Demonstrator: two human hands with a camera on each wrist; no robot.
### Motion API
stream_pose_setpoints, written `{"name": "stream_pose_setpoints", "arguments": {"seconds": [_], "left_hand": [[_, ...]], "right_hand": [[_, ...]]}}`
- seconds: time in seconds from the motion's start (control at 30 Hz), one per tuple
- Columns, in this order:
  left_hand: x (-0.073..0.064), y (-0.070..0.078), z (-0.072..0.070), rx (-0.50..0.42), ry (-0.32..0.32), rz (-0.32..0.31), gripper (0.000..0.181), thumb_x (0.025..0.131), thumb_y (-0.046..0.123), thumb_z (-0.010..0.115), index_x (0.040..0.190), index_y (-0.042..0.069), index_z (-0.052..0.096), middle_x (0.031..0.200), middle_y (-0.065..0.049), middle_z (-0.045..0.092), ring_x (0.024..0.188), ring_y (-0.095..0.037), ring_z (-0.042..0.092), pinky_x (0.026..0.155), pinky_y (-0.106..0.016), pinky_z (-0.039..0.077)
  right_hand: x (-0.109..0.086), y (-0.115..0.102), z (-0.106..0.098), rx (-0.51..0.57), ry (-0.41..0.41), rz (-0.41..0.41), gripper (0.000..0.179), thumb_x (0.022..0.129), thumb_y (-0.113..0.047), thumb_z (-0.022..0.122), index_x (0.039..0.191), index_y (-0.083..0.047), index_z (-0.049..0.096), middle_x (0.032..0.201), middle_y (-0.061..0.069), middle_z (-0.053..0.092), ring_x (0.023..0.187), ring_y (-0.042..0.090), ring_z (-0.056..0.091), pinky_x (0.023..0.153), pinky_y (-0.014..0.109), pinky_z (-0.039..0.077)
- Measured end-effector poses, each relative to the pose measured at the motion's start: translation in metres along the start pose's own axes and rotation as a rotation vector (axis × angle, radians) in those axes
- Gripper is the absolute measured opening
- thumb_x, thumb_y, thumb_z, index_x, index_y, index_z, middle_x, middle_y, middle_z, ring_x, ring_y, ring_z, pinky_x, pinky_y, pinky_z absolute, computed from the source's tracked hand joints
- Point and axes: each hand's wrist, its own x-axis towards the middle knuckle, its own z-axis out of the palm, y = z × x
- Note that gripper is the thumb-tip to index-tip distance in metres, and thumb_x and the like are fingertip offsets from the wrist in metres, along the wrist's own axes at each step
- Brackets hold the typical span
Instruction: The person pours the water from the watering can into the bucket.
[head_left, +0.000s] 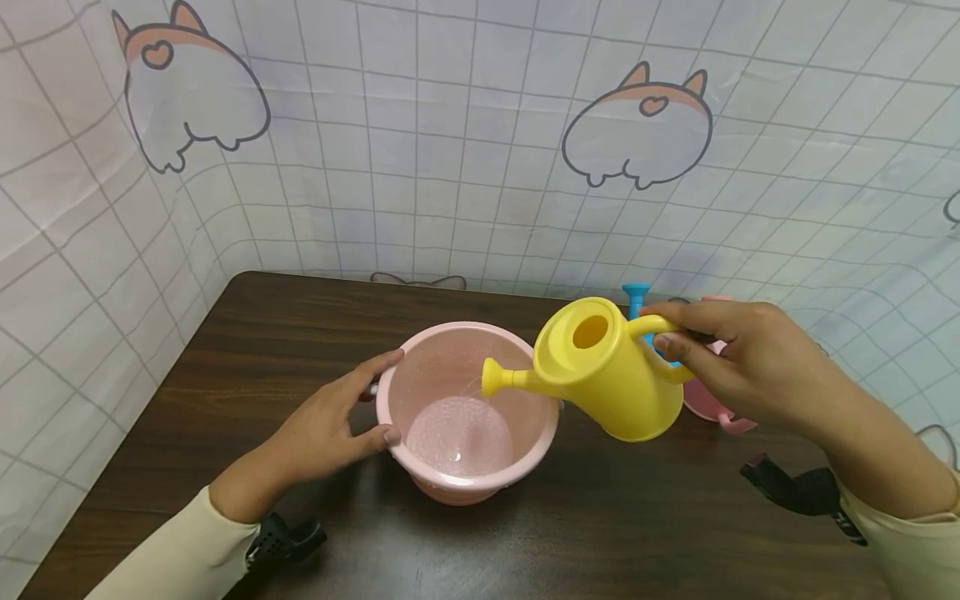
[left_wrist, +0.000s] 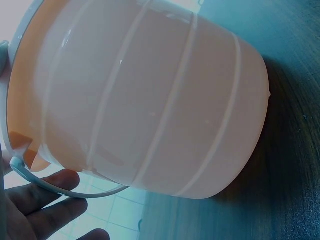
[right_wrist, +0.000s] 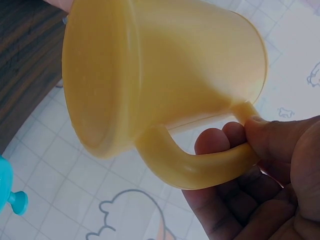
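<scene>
A pink bucket (head_left: 467,482) stands upright on the table, with shallow rippling water (head_left: 450,433) at its bottom. My left hand (head_left: 322,429) holds its left rim, thumb over the near side and fingers on the outer side. In the left wrist view, fingers (left_wrist: 50,217) lie beside the bucket's thin bail handle (left_wrist: 95,194). Off the table, my right hand (head_left: 757,367) grips the handle of a yellow watering can (head_left: 626,379), which tilts left. Its spout head (head_left: 492,377) is over the bucket, and faint water streaks leave it. The right wrist view shows fingers curled round the handle (right_wrist: 200,170).
Behind the yellow can, a blue watering can (head_left: 636,293) is mostly hidden. A pink watering can (head_left: 705,404) sits right of it, partly covered by my right hand. The dark wooden table (head_left: 300,312) meets a grid-patterned cloth (head_left: 420,167) at its back and left.
</scene>
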Motion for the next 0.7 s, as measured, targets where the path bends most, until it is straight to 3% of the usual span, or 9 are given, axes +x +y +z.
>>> {"name": "stream_pose_setpoints", "arguments": {"seconds": [0.7], "left_hand": [[-0.0005,0.0004,0.0004,0.009,0.000,-0.014,0.086,0.091,0.052,0.073,0.162,0.032,0.028,0.156,-0.009,0.046,0.116,-0.029,0.065,0.092,-0.053,0.053]], "right_hand": [[0.0010,-0.0002,-0.0002,0.023,-0.007,-0.005,0.042,0.084,0.005,0.080,0.125,-0.006,0.074,0.110,0.005,0.075,0.071,0.008,0.070,0.063,0.016,0.053]]}}
